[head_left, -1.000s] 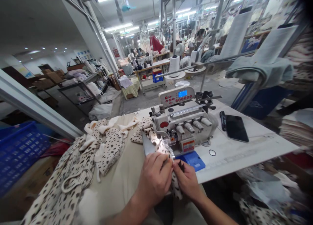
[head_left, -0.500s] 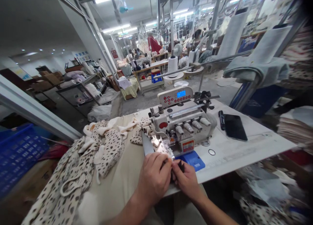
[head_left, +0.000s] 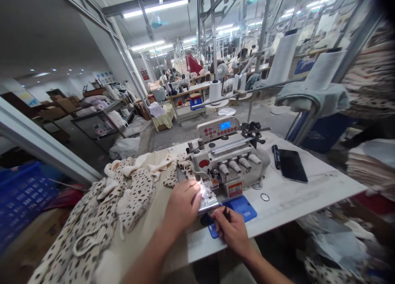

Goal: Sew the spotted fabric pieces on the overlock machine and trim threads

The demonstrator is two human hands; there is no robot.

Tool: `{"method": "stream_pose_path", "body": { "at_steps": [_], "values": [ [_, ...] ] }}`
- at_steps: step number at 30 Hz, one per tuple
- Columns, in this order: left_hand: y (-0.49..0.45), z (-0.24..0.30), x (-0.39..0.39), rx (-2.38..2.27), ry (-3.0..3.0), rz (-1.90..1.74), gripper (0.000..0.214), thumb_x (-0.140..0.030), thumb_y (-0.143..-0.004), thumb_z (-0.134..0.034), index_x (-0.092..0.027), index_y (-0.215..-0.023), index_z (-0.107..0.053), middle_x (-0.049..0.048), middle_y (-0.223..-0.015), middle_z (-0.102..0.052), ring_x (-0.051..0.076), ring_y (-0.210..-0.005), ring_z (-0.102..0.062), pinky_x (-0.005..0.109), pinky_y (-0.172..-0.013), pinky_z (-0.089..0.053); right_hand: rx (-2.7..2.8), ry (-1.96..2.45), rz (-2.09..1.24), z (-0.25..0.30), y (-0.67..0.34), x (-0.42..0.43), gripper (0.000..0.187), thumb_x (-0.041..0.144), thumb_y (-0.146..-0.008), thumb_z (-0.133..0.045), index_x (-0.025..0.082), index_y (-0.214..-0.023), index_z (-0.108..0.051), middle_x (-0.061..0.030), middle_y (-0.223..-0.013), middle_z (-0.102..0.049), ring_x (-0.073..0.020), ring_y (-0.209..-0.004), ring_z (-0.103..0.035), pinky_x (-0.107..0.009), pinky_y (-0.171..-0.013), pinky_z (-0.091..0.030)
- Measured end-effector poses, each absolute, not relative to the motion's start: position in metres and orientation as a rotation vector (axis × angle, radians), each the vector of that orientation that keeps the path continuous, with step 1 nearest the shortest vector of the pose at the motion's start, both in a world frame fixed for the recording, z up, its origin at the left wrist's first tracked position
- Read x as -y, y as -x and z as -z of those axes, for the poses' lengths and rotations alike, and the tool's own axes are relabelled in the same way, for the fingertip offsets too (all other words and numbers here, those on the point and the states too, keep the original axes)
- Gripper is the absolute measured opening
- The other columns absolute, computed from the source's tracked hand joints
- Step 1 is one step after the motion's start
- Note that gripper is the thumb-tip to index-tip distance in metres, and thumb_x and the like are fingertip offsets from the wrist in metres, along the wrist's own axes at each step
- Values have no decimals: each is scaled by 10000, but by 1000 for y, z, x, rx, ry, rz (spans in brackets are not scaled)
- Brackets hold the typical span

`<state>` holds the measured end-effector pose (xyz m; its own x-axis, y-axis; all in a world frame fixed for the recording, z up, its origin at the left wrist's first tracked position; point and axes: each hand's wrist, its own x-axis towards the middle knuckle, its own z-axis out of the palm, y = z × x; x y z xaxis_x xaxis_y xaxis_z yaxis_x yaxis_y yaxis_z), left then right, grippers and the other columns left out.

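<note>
My left hand (head_left: 182, 205) reaches to the lit presser foot of the white overlock sewing machine (head_left: 230, 162). Its fingers are curled at the metal plate, and what they pinch is hidden. My right hand (head_left: 233, 231) lies closed just in front of the machine's blue cover (head_left: 245, 206), with a small dark tool (head_left: 226, 213) sticking up between its fingers. A heap of cream fabric with dark spots (head_left: 123, 193) lies left of the machine and trails off the table's left edge.
A black phone (head_left: 291, 165) and a dark pen (head_left: 275, 156) lie on the white table (head_left: 308, 193) right of the machine, with a small ring (head_left: 264, 197) nearer. A blue crate (head_left: 21, 197) stands at far left. Thread cones stand behind; other workstations fill the hall.
The spotted piece pinched between both hands is no longer seen. My left hand has moved up to the presser foot and my right hand has dropped slightly towards me.
</note>
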<state>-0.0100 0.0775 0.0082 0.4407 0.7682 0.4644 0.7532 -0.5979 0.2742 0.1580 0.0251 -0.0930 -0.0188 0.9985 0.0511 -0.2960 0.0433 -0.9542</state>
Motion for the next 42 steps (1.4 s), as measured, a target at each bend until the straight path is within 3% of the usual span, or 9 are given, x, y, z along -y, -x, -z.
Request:
{"method": "stream_pose_path", "body": {
  "at_steps": [10, 14, 18, 22, 26, 30, 33, 38, 42],
  "values": [
    [22, -20, -77, -1683, -2743, -569, 211, -209, -981, -488, -199, -1053, -686, 95, -1273, -655, 250, -1133, -601, 429, -986, -451, 1133, 965, -1288, 91, -160, -22, 423, 554, -907, -632, 152, -776, -646, 23, -551, -551, -90, -445, -466, -207, -439, -357],
    [23, -21, -67, -1671, -2727, -401, 283, -173, -992, -433, -226, -1212, -603, 67, -1415, -566, 235, -1182, -570, 386, -1000, -457, 1289, 964, -1162, 90, -160, -20, 370, 473, -950, -600, 170, -740, -620, 20, -567, -558, -108, -498, -495, -224, -499, -396],
    [20, -31, -55, -1908, -2601, -271, 337, -253, -989, -473, -214, -1320, -523, 104, -1260, -615, 238, -1051, -618, 361, -890, -483, 1415, 959, -967, 83, -160, -18, 298, 402, -953, -594, 176, -766, -645, 0, -631, -609, -131, -558, -551, -239, -562, -443],
    [15, -41, -40, -2007, -2553, -167, 216, -340, -948, -572, -201, -1112, -597, 86, -1114, -623, 249, -975, -612, 357, -832, -469, 1520, 917, -798, 73, -157, -21, 168, 323, -929, -617, 183, -980, -695, -5, -711, -650, -147, -615, -600, -241, -608, -472],
    [17, -34, -30, -2040, -2507, -117, 323, -401, -864, -703, -176, -1055, -571, 103, -1002, -653, 277, -930, -622, 347, -758, -454, 1671, 943, -786, 61, -155, -27, 421, 245, -916, -571, 180, -1332, -579, 46, -633, -569, -143, -554, -547, -237, -569, -433],
    [27, -22, -22, -1976, -2446, -132, 342, -95, -801, -648, -179, -1113, -536, 83, -913, -669, 264, -856, -635, 330, -712, -427, 1870, 1035, -810, 49, -155, -30, 698, 106, -765, -544, 231, -1451, -509, 53, -640, -587, -150, -571, -554, -237, -586, -415],
    [31, -15, -7, -1946, -2399, -273, 394, -33, -714, -601, -199, -1068, -554, 75, -940, -655, 263, -877, -609, 358, -758, -434, 1921, 1083, -855, 47, -158, -30, 798, 75, -685, -522, 251, -1463, -511, 39, -673, -654, -166, -596, -592, -244, -602, -435],
    [14, 1, 21, -1600, -2566, -445, 139, -134, -703, -628, -207, -811, -582, 63, -882, -615, 241, -849, -547, 369, -745, -437, 1756, 938, -995, 52, -175, -26, 554, 66, -653, -482, 244, -1108, -743, -29, -995, -773, -213, -871, -702, -296, -816, -512],
    [-1, 7, 21, -1143, -2841, -412, 204, -342, -674, -755, -205, -750, -625, 70, -998, -624, 280, -992, -535, 449, -916, -435, 1370, 1019, -1052, 61, -192, -28, 198, 147, -725, -601, 215, -863, -725, -19, -797, -728, -198, -717, -654, -279, -673, -513]
  ]
}}
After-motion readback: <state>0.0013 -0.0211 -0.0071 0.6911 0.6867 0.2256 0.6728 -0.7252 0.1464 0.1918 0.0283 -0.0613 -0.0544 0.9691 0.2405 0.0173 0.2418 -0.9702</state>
